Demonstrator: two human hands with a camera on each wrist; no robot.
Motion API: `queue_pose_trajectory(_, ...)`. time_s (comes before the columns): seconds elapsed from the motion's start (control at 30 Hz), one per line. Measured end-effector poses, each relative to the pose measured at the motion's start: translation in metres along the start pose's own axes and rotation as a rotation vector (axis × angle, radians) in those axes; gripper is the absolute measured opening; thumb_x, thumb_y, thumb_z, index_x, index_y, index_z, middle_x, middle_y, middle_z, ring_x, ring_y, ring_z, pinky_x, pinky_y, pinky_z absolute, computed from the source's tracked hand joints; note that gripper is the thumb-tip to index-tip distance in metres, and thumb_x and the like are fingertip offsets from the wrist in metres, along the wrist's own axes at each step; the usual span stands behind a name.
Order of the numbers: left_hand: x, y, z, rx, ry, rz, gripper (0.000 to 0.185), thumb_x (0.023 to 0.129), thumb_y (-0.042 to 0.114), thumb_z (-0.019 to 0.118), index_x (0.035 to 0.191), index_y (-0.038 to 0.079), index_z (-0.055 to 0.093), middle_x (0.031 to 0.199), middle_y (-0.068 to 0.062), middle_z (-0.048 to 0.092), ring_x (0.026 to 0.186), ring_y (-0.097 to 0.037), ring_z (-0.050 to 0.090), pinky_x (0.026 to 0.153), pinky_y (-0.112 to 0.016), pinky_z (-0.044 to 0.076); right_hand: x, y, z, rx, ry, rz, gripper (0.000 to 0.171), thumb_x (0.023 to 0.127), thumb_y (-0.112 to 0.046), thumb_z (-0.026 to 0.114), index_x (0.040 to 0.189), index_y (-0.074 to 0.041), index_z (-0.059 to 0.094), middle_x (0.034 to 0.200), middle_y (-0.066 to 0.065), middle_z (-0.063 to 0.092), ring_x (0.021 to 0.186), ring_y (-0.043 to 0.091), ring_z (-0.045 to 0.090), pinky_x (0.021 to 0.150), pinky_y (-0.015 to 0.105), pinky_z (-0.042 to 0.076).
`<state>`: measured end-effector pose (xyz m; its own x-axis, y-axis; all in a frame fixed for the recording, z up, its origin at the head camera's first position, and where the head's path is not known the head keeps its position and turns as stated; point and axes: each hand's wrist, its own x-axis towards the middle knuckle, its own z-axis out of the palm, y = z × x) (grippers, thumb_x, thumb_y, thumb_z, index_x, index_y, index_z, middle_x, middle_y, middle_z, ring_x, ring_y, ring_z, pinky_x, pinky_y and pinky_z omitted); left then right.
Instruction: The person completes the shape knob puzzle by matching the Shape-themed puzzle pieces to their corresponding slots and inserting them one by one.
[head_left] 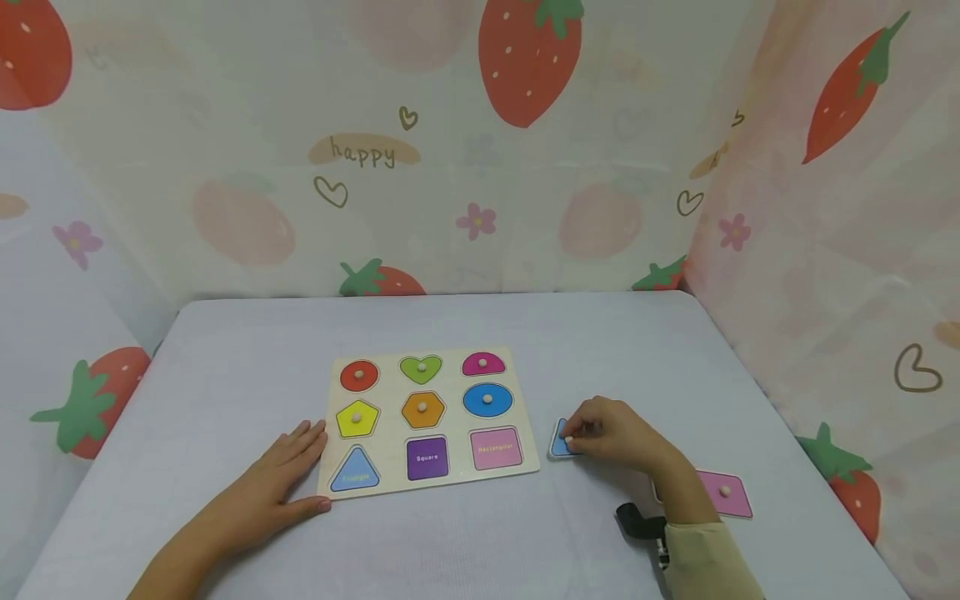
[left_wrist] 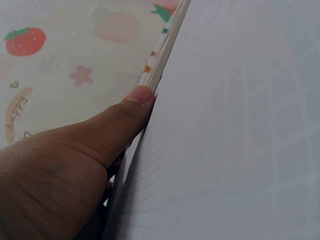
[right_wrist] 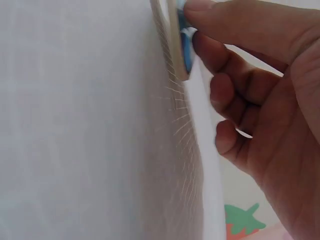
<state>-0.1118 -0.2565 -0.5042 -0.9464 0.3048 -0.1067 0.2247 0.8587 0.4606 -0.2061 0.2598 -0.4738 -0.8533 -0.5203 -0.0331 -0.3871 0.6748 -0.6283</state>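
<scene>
A wooden shape puzzle board (head_left: 454, 385) lies in the middle of the table, holding several knobbed coloured pieces; its triangle, square and rectangle slots show printed labels and no pieces. My left hand (head_left: 294, 467) rests flat on the cloth, fingers straight, and its thumb (left_wrist: 131, 107) touches the board's edge (left_wrist: 161, 62). Right of the board, my right hand (head_left: 600, 432) pinches a blue triangle piece (head_left: 558, 442) at the table surface. In the right wrist view the fingertips (right_wrist: 210, 15) close over that blue piece (right_wrist: 187, 55).
A pink rectangle piece (head_left: 724, 493) with a knob lies on the table by my right forearm. A lilac cloth (head_left: 225, 375) covers the table. Strawberry-print curtains (head_left: 525, 167) close in the back and both sides.
</scene>
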Motion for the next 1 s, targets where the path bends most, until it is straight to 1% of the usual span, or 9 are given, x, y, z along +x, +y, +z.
queue_pose_trajectory(0.1,0.0,0.0,-0.001,-0.001,0.0,0.006,0.104,0.082,0.075,0.066,0.161,0.016,0.034,0.171,0.001,0.024,0.159,-0.031,0.013,0.125,-0.059,0.019,0.0,0.0,0.0,-0.018,0.068,-0.017,0.012,0.087,-0.017,0.082,0.095,-0.024,0.079,0.093,-0.015,0.07,0.089,0.011,0.059,0.08,0.029,0.05)
queue_pose_trajectory(0.2,-0.001,-0.001,-0.001,-0.006,0.003,0.009,0.104,0.082,0.076,0.065,0.162,0.017,0.034,0.171,0.001,0.024,0.159,-0.031,0.013,0.126,-0.058,0.019,0.0,-0.001,0.0,-0.015,0.126,-0.029,0.011,0.087,-0.017,0.083,0.095,-0.022,0.079,0.091,-0.014,0.07,0.088,0.013,0.058,0.079,0.031,0.05)
queue_pose_trajectory(0.3,-0.002,-0.001,-0.002,-0.012,0.002,0.011,0.104,0.082,0.077,0.063,0.162,0.017,0.033,0.171,0.001,0.023,0.159,-0.031,0.013,0.127,-0.056,0.017,0.0,-0.002,0.0,-0.002,0.163,-0.02,0.011,0.086,-0.016,0.083,0.096,-0.022,0.08,0.09,-0.013,0.069,0.089,0.014,0.058,0.079,0.032,0.05)
queue_pose_trajectory(0.37,-0.002,-0.001,-0.002,-0.012,0.004,0.014,0.104,0.082,0.077,0.063,0.162,0.018,0.033,0.171,0.002,0.023,0.159,-0.031,0.013,0.129,-0.051,0.014,0.0,-0.004,0.0,0.012,0.173,-0.003,0.012,0.086,-0.017,0.083,0.096,-0.023,0.08,0.089,-0.013,0.068,0.089,0.015,0.057,0.079,0.031,0.05)
queue_pose_trajectory(0.43,-0.002,0.0,-0.003,-0.013,0.005,0.015,0.104,0.082,0.077,0.063,0.162,0.018,0.033,0.171,0.001,0.024,0.159,-0.031,0.013,0.128,-0.052,0.014,0.001,-0.006,0.0,0.024,0.176,0.016,0.013,0.087,-0.017,0.083,0.097,-0.024,0.08,0.089,-0.013,0.068,0.09,0.016,0.057,0.079,0.03,0.05)
queue_pose_trajectory(0.53,-0.002,0.0,-0.003,-0.015,0.007,0.017,0.103,0.082,0.077,0.063,0.161,0.017,0.034,0.171,0.001,0.024,0.159,-0.031,0.013,0.129,-0.05,0.013,0.003,-0.01,0.001,0.045,0.175,0.035,0.012,0.087,-0.018,0.082,0.098,-0.025,0.08,0.09,-0.012,0.068,0.091,0.017,0.057,0.079,0.03,0.05)
queue_pose_trajectory(0.6,-0.003,0.0,-0.004,-0.015,0.005,0.016,0.103,0.082,0.076,0.064,0.161,0.016,0.034,0.171,0.0,0.024,0.159,-0.032,0.013,0.127,-0.055,0.016,0.004,-0.013,0.002,0.053,0.177,0.044,0.012,0.088,-0.018,0.082,0.098,-0.025,0.079,0.091,-0.011,0.067,0.092,0.017,0.057,0.079,0.031,0.05)
queue_pose_trajectory(0.77,-0.003,0.001,-0.006,-0.024,0.008,0.019,0.103,0.083,0.075,0.065,0.161,0.016,0.034,0.171,0.0,0.023,0.159,-0.033,0.013,0.126,-0.057,0.018,0.009,-0.02,0.003,0.04,0.197,0.068,0.01,0.089,-0.019,0.081,0.098,-0.025,0.079,0.092,-0.009,0.067,0.093,0.018,0.055,0.075,0.031,0.049)
queue_pose_trajectory(1.0,-0.002,0.0,-0.002,-0.037,0.01,0.028,0.102,0.084,0.073,0.066,0.161,0.014,0.035,0.171,0.0,0.023,0.159,-0.032,0.013,0.13,-0.045,0.009,0.014,-0.035,0.001,0.021,0.209,0.079,0.009,0.089,-0.022,0.082,0.098,-0.025,0.08,0.093,-0.008,0.067,0.095,0.02,0.056,0.076,0.033,0.05)
